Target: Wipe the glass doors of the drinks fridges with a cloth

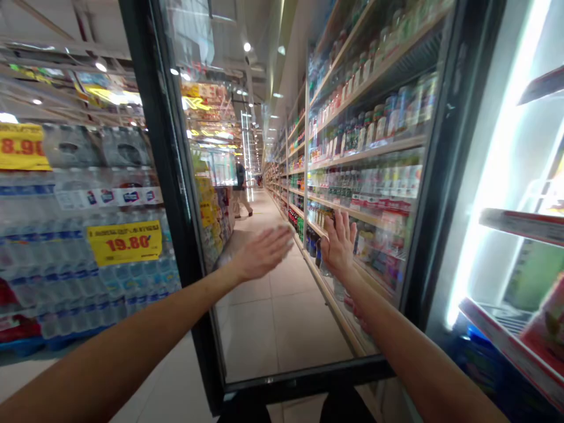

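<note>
A glass cooler door (259,385) with a black frame stands swung open in front of me. My left hand (265,252) reaches toward the middle of the pane with its fingers stretched out together, their tips smeared by motion. To its right, my right hand (339,241) is raised with the fingers spread and the palm toward the glass. I see nothing held in either hand. Whether the palms touch the pane or hover just before it, I cannot tell.
Lit cooler shelves (520,226) with packaged goods are close on my right. Stacked packs of bottled water (83,249) with yellow price signs (126,242) stand at left. Through the glass show shelves of drinks (365,132), a tiled aisle and a person (241,188) walking.
</note>
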Available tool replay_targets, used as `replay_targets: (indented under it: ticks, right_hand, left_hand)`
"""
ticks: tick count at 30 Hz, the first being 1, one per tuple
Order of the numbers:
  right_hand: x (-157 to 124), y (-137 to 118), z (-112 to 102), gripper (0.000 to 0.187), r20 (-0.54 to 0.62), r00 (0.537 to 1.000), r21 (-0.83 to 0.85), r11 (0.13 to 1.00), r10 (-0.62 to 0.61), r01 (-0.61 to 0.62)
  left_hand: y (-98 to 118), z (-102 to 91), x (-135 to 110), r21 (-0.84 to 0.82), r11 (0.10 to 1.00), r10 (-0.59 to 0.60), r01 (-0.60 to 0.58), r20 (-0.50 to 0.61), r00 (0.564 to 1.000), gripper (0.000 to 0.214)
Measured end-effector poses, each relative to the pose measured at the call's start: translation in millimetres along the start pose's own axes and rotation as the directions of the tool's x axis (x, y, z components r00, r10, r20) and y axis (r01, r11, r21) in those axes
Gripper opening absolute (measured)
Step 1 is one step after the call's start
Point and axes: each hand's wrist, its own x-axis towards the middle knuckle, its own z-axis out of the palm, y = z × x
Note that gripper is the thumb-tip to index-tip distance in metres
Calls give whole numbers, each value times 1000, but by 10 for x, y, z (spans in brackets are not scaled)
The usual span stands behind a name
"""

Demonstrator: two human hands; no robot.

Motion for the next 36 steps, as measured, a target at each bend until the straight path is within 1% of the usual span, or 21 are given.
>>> replay_targets:
  ticks: [2, 3, 4, 6, 8, 9, 10, 12, 14, 15, 16, 18, 20, 22, 25, 27, 28, 31, 33, 35, 36]
  right_hand:
    - [0, 20, -3, 57, 10, 1000, -7, 1000, -24, 24]
    - [-2, 29, 0, 57, 14, 999, -10, 999, -31, 32]
    - [-5, 37, 4, 57, 16, 999, -11, 999, -33, 34]
    - [-11, 44, 12, 57, 16, 1000, -5, 1000, -23, 23]
    - [-13, 40, 12, 56, 18, 1000, 5, 1000, -11, 11]
    - [-13, 35, 8, 55, 25, 1000, 9, 1000, -6, 6]
    - [-10, 30, 3, 55, 33, 999, 12, 1000, -2, 2]
    - [-5, 22, -9, 55, 43, 999, 11, 1000, -4, 4]
    - [-3, 23, -11, 57, 39, 999, 7, 1000, -12, 12]
    - [-5, 27, -8, 58, 31, 999, 5, 1000, -18, 18]
    - [-8, 32, -3, 59, 17, 1000, 4, 1000, -25, 25]
    - [-16, 43, 6, 59, -3, 999, 3, 999, -33, 33]
    - [-24, 46, 10, 57, 3, 1000, 2, 1000, -27, 27]
    - [-25, 41, 4, 56, 22, 1000, 1, 1000, -14, 14]
    - [-16, 25, -7, 55, 14, 1000, 5, 1000, -17, 17]
    - [-9, 17, -7, 55, -8, 1000, 5, 1000, -18, 18]
    - [-6, 15, -4, 55, -16, 1000, 5, 1000, -17, 17]
    - [-7, 19, 7, 56, -33, 999, 4, 1000, -17, 17]
    - [-12, 24, 10, 56, -26, 999, 4, 1000, -25, 25]
    - [-17, 27, 10, 56, -15, 1000, -2, 1000, -24, 24]
    - [-18, 28, 10, 55, -9, 1000, -6, 1000, -21, 21]
  left_hand:
    - [54, 23, -2, -95, 967, 242, -237, 52, 969, 35]
    - [24, 18, 21, -110, 959, 270, -262, 67, 961, 35]
    - [-44, 1, 61, -98, 972, 220, -213, 72, 973, 37]
    - [-230, -51, 166, -37, 999, -28, 30, 55, 998, 43]
    - [-356, -87, 243, -6, 970, -243, 243, 14, 970, 48]
    - [-362, -89, 252, -13, 964, -267, 267, 2, 964, 48]
    - [-331, -82, 240, -35, 976, -215, 216, 6, 976, 47]
    - [-220, -53, 174, -106, 994, 38, -33, 46, 998, 43]
    - [-179, -43, 112, -159, 958, 253, -240, 68, 965, 39]
    - [-221, -57, 99, -156, 953, 272, -259, 75, 959, 38]
    - [-303, -87, 98, -132, 967, 231, -220, 74, 970, 38]
    - [-528, -177, 103, -41, 999, -8, 10, 44, 999, 41]
    - [-685, -255, 61, 37, 965, -261, 261, 1, 965, 47]
    - [-637, -280, -63, 64, 947, -315, 315, -9, 949, 49]
    - [-295, -229, -315, -15, 1000, 10, -9, 63, 998, 42]
    - [-160, -186, -400, -88, 975, 211, -204, 85, 974, 38]
    - [-177, -182, -397, -98, 971, 229, -220, 88, 970, 38]
    - [-501, -256, -268, -11, 1000, -29, 30, 44, 999, 44]
    - [-722, -317, -184, 65, 965, -255, 255, -10, 967, 50]
    - [-748, -328, -179, 97, 946, -312, 311, 0, 950, 51]
    - [-677, -312, -210, 86, 963, -261, 257, 35, 965, 49]
